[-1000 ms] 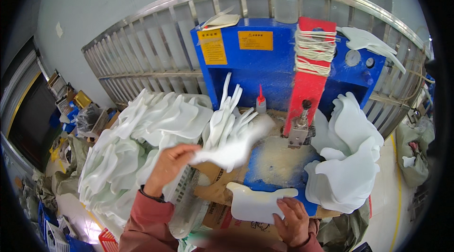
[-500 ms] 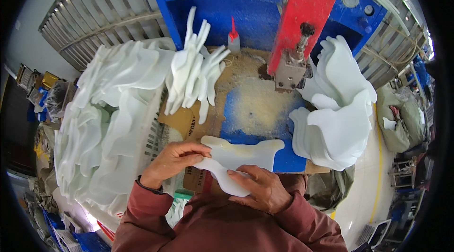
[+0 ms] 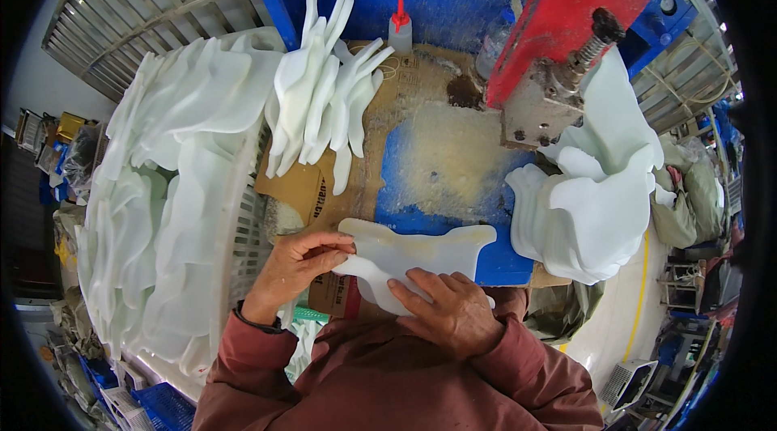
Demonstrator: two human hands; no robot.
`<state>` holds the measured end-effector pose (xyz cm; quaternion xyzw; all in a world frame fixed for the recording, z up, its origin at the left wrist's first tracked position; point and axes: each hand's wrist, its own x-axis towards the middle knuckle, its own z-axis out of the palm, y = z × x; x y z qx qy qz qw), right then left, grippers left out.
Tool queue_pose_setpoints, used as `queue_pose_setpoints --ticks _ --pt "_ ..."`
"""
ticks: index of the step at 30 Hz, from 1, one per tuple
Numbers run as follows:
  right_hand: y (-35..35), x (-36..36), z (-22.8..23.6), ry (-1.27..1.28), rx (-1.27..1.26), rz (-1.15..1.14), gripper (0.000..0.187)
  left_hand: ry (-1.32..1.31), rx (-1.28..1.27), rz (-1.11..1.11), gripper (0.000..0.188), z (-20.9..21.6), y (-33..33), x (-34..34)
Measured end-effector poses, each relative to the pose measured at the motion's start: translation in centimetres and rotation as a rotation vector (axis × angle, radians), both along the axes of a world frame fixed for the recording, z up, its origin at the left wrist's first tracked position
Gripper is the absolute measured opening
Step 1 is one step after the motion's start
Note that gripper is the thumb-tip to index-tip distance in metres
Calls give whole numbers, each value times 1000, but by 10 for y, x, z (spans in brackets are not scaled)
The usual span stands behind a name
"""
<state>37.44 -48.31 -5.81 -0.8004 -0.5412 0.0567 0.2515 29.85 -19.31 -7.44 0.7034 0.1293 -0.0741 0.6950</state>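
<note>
At the dusty blue counter (image 3: 441,176), the left hand (image 3: 295,267) pinched a wavy white plastic-looking piece (image 3: 369,273) over a broad white sheet (image 3: 417,248); the right hand (image 3: 453,311) lay on the piece, grip unclear. Steady, gentle holding seemed best. Farther stood a red metal arm (image 3: 571,18).

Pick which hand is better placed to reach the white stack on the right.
Probably the right hand: it is nearer the white stack, though it rests on the held white piece. The left hand is farther off, pinching that piece's left end.
</note>
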Motion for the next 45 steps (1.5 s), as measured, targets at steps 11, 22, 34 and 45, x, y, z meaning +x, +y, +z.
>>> queue_pose_setpoints --ticks 11,22,34,45 --pt "5 22 -3 70 38 29 61 1 -60 139 29 -18 4 -9" --pt "12 44 -10 84 -10 35 58 -230 598 214 24 -35 -9 7" --pt "20 55 -14 135 -79 39 56 -261 645 235 23 -60 -11 17" --pt "22 60 -16 156 -87 39 54 -261 794 214 24 -61 -12 21"
